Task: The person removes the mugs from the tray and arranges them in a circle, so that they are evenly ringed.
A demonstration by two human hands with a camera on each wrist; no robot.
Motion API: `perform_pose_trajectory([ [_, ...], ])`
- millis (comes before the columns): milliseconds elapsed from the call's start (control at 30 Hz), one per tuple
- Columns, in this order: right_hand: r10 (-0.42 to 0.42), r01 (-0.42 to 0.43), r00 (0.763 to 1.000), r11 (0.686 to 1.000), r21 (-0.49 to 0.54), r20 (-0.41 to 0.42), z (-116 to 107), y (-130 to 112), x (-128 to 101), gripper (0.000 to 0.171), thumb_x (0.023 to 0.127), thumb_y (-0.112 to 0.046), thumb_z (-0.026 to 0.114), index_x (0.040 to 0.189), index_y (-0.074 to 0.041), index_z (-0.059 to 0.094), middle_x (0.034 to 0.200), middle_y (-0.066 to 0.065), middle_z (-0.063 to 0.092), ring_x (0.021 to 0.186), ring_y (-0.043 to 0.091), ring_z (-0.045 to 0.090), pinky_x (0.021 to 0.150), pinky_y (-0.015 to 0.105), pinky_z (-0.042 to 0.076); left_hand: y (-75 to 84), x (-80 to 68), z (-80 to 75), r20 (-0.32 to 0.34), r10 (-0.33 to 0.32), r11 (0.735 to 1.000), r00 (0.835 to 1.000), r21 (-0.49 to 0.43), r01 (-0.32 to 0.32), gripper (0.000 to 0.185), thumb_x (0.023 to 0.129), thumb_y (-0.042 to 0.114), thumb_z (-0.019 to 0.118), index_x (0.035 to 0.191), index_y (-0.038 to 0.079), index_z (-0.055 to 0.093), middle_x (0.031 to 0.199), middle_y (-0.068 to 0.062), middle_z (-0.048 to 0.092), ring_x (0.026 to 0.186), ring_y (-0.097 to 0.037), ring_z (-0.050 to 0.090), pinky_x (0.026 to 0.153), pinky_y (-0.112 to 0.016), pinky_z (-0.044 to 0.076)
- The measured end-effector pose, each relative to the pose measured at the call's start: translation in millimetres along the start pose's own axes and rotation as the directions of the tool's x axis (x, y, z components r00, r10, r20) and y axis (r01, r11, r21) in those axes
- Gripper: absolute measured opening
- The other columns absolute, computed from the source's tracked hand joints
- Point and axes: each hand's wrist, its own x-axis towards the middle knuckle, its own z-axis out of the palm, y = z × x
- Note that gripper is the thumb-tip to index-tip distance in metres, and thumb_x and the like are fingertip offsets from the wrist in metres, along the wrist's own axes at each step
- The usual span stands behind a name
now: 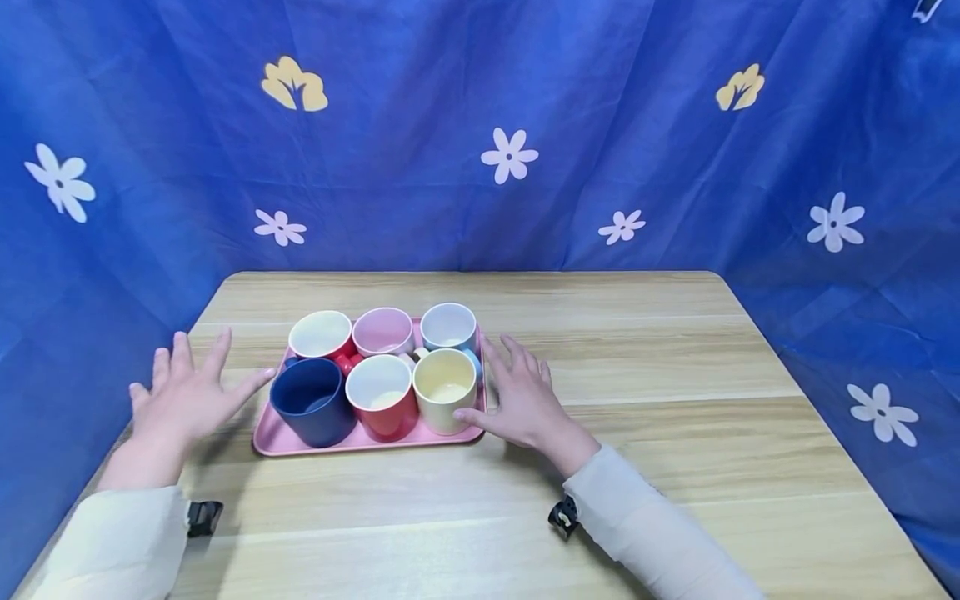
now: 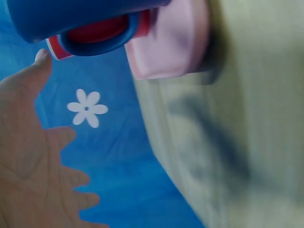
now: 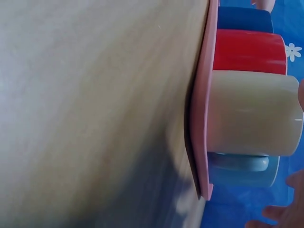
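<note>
A pink tray (image 1: 279,440) sits on the wooden table (image 1: 645,375) and carries several mugs: dark blue (image 1: 311,402), red (image 1: 381,395) and cream (image 1: 444,388) in front, red (image 1: 321,335), pink (image 1: 382,332) and light blue (image 1: 448,327) behind. My left hand (image 1: 183,392) hovers with spread fingers just left of the tray, touching nothing. My right hand (image 1: 521,396) lies open at the tray's right edge, thumb tip by the cream mug. The left wrist view shows the tray corner (image 2: 166,42) and the blue mug (image 2: 71,14). The right wrist view shows the tray edge (image 3: 202,118) and the cream mug (image 3: 251,111).
A blue cloth with flower prints (image 1: 510,154) hangs behind and beside the table. Bare tabletop lies to the right and in front of the tray. Small black wrist cameras (image 1: 564,515) sit on both sleeves.
</note>
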Motion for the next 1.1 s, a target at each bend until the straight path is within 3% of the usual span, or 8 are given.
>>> perform_pose_trajectory([
  [267, -0.026, 0.028, 0.998, 0.998, 0.054, -0.049, 8.9, -2.1, -2.5, 0.110, 0.072, -0.070, 0.066, 0.155, -0.025, 0.011, 0.143, 0.018, 0.034, 0.130, 0.033, 0.032, 0.105, 0.054, 0.030, -10.4, 1.7, 14.2, 0.028, 0.012, 0.999, 1.000, -0.031, -0.012, 0.096, 0.089, 0.069, 0.042, 0.153, 0.013, -0.002, 0.144, -0.041, -0.012, 0.128, -0.061, -0.009, 0.091, -0.082, 0.004],
  [567, -0.008, 0.021, 0.997, 0.987, 0.157, -0.083, 18.1, -6.0, -2.7, 0.106, 0.070, -0.063, 0.073, 0.152, -0.015, 0.026, 0.132, 0.016, 0.039, 0.121, 0.030, 0.039, 0.102, 0.046, 0.038, -17.7, 3.3, 23.1, -0.002, 0.090, 0.989, 0.996, -0.122, -0.089, 0.101, 0.085, 0.057, 0.063, 0.151, 0.002, 0.009, 0.144, -0.040, 0.012, 0.127, -0.060, 0.017, 0.094, -0.075, 0.021],
  [767, 0.019, 0.003, 0.996, 0.970, 0.244, -0.091, 24.2, -9.1, -2.8, 0.106, 0.069, -0.059, 0.077, 0.150, -0.012, 0.029, 0.129, 0.012, 0.040, 0.116, 0.025, 0.040, 0.099, 0.041, 0.042, -23.1, 4.7, 31.0, -0.025, 0.092, 0.983, 0.995, -0.160, -0.095, 0.101, 0.080, 0.049, 0.073, 0.149, -0.002, 0.019, 0.130, -0.043, 0.035, 0.116, -0.061, 0.033, 0.090, -0.071, 0.032],
  [1033, 0.055, -0.013, 0.990, 0.948, 0.317, -0.127, 29.1, -13.9, -1.4, 0.102, 0.068, -0.053, 0.081, 0.147, -0.007, 0.035, 0.123, 0.013, 0.042, 0.112, 0.024, 0.045, 0.099, 0.040, 0.044, -28.3, 6.6, 37.9, 0.014, 0.096, 0.957, 0.995, -0.277, -0.089, 0.086, 0.083, 0.037, 0.074, 0.141, -0.010, 0.033, 0.124, -0.033, 0.050, 0.112, -0.050, 0.048, 0.093, -0.067, 0.031],
  [1100, 0.071, -0.021, 0.988, 0.940, 0.341, -0.137, 29.8, -16.0, -1.2, 0.101, 0.067, -0.052, 0.082, 0.145, -0.008, 0.037, 0.122, 0.014, 0.041, 0.110, 0.023, 0.046, 0.098, 0.040, 0.044, -29.8, 6.8, 39.7, 0.017, 0.100, 0.946, 0.995, -0.312, -0.090, 0.078, 0.084, 0.032, 0.074, 0.138, -0.012, 0.038, 0.121, -0.031, 0.053, 0.108, -0.040, 0.057, 0.094, -0.065, 0.032],
])
